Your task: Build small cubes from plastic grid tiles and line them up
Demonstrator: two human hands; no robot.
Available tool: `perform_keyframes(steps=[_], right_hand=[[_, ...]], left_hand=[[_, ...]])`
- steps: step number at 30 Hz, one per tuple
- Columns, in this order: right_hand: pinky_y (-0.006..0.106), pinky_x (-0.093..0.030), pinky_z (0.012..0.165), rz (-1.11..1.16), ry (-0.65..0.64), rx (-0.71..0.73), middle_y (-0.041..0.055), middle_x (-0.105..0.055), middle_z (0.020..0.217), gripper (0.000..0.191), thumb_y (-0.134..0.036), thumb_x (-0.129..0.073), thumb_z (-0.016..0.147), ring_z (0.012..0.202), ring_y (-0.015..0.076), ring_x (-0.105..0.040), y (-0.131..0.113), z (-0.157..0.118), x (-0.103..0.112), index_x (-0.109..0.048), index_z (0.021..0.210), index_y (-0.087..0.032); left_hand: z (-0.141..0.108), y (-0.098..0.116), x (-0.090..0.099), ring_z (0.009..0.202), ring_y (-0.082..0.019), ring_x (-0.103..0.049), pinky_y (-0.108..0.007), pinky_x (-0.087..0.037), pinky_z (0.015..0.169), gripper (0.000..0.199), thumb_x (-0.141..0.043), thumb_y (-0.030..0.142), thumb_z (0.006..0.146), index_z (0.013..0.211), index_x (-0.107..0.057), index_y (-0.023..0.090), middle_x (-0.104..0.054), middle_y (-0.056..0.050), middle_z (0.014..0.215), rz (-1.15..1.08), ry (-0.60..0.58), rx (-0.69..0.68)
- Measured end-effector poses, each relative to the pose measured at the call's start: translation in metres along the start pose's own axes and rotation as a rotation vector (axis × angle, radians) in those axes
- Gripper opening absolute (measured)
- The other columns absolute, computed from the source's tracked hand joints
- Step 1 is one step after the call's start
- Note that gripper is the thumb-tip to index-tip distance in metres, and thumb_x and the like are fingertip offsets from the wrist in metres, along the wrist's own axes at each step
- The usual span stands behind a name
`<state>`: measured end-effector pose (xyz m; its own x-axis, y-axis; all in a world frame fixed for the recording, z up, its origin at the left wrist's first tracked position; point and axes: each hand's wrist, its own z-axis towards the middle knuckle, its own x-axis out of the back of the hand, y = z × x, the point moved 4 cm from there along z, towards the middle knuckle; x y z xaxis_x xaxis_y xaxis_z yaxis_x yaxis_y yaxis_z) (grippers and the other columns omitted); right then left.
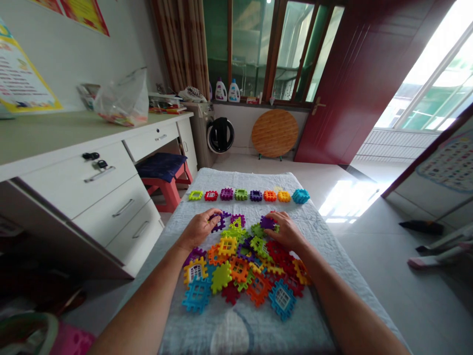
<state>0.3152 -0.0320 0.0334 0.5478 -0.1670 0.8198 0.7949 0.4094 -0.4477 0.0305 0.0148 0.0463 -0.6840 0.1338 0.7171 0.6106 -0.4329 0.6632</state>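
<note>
My left hand (199, 229) pinches the edge of a purple square plastic building tile (222, 221) with an open middle. Across the heap, my right hand (287, 231) has its fingers closed on a dark purple building tile (266, 223). Between and below the hands lies a loose pile of notched tiles, among them a yellow tile (227, 245), an orange tile (239, 269), a lime green tile (221, 277) and blue tiles (197, 294). Red tiles (278, 252) lie partly under my right wrist. Beyond the hands stands a row of stacked tiles by colour, ending with a blue stack (300, 196).
A pale cloth (236, 179) covers the table. To the left are a white desk (74, 162) and a red stool (168, 185) with a dark cushion. A washing machine (201, 133), a round wooden tabletop (275, 133) and a red door (343, 93) are farther back.
</note>
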Motion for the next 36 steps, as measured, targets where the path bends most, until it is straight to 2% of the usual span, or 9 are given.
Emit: perform_keyframes(steps=[3, 8, 13, 16, 20, 25, 31, 33, 36], right_hand=[[0.043, -0.042, 0.089, 0.002, 0.0, 0.005, 0.0076, -0.064, 0.102, 0.036, -0.032, -0.067, 0.075, 0.1, 0.0249, -0.052, -0.001, 0.0, 0.0, -0.06, 0.109, -0.021], [0.042, -0.041, 0.089, 0.005, -0.006, 0.006, 0.0075, -0.064, 0.102, 0.036, -0.031, -0.067, 0.075, 0.098, 0.0242, -0.053, -0.004, 0.0, 0.002, -0.06, 0.109, -0.021], [0.042, -0.042, 0.09, 0.006, 0.004, 0.014, 0.0092, -0.063, 0.105, 0.039, -0.033, -0.067, 0.077, 0.101, 0.0252, -0.052, 0.0, 0.0, 0.0, -0.058, 0.112, -0.02], [0.043, -0.041, 0.092, 0.012, 0.001, 0.021, 0.0099, -0.062, 0.109, 0.042, -0.034, -0.067, 0.077, 0.105, 0.0262, -0.051, 0.001, 0.0, -0.002, -0.056, 0.116, -0.02], [0.043, -0.04, 0.094, 0.03, -0.009, 0.028, 0.0096, -0.062, 0.11, 0.044, -0.028, -0.069, 0.075, 0.105, 0.0258, -0.052, -0.002, 0.001, -0.003, -0.056, 0.116, -0.019], [0.043, -0.04, 0.094, 0.038, 0.018, -0.005, 0.0092, -0.062, 0.11, 0.048, -0.028, -0.07, 0.072, 0.105, 0.0258, -0.054, -0.002, 0.0, -0.004, -0.056, 0.117, -0.02], [0.042, -0.042, 0.091, 0.048, 0.047, 0.0, 0.008, -0.063, 0.105, 0.042, -0.028, -0.068, 0.073, 0.1, 0.0248, -0.055, -0.002, 0.0, -0.004, -0.058, 0.113, -0.021], [0.041, -0.044, 0.088, 0.058, 0.038, -0.008, 0.0074, -0.063, 0.102, 0.039, -0.027, -0.066, 0.074, 0.097, 0.0238, -0.057, -0.004, 0.0, -0.003, -0.058, 0.112, -0.021], [0.039, -0.045, 0.085, 0.065, 0.022, -0.021, 0.0071, -0.064, 0.099, 0.038, -0.026, -0.066, 0.074, 0.092, 0.0227, -0.058, -0.008, 0.001, -0.003, -0.058, 0.11, -0.021]], left_hand=[[0.0, 0.004, -0.006, 0.089, -0.02, -0.062, -0.031, -0.046, 0.082, 0.03, -0.044, 0.035, 0.086, 0.108, -0.062, 0.024, -0.069, -0.003, 0.096, 0.071, -0.03, -0.041], [0.0, 0.002, -0.002, 0.102, -0.026, -0.055, -0.039, -0.039, 0.094, 0.033, -0.056, 0.033, 0.078, 0.108, -0.065, 0.024, -0.064, -0.006, 0.107, 0.337, 0.038, -0.09], [-0.003, -0.004, 0.001, 0.111, -0.032, -0.049, -0.043, -0.035, 0.098, 0.056, -0.068, 0.036, 0.063, 0.117, -0.061, 0.026, -0.062, -0.006, 0.115, 0.386, -0.104, -0.034], [-0.004, -0.006, 0.0, 0.111, -0.033, -0.049, -0.043, -0.035, 0.097, 0.057, -0.068, 0.034, 0.061, 0.117, -0.062, 0.025, -0.063, -0.007, 0.115, 0.404, -0.149, -0.01], [-0.004, -0.007, -0.001, 0.109, -0.032, -0.05, -0.042, -0.037, 0.096, 0.055, -0.067, 0.035, 0.062, 0.116, -0.062, 0.023, -0.063, -0.008, 0.115, 0.41, -0.142, -0.004], [-0.002, -0.01, 0.002, 0.106, -0.031, -0.053, -0.042, -0.041, 0.094, 0.052, -0.069, 0.031, 0.061, 0.112, -0.064, 0.021, -0.065, -0.008, 0.111, 0.331, -0.086, -0.014], [0.0, 0.01, 0.006, 0.1, -0.022, -0.058, -0.037, -0.045, 0.092, 0.041, -0.068, 0.032, 0.071, 0.11, -0.06, 0.02, -0.062, -0.006, 0.107, 0.007, 0.126, -0.153], [-0.001, 0.021, -0.002, 0.1, -0.019, -0.059, -0.034, -0.047, 0.091, 0.04, -0.068, 0.032, 0.073, 0.111, -0.059, 0.021, -0.06, -0.006, 0.109, -0.095, 0.117, -0.187], [-0.002, 0.036, -0.018, 0.103, -0.02, -0.059, -0.035, -0.047, 0.094, 0.034, -0.07, 0.029, 0.072, 0.105, -0.062, 0.022, -0.061, -0.005, 0.108, -0.115, 0.029, -0.224]])
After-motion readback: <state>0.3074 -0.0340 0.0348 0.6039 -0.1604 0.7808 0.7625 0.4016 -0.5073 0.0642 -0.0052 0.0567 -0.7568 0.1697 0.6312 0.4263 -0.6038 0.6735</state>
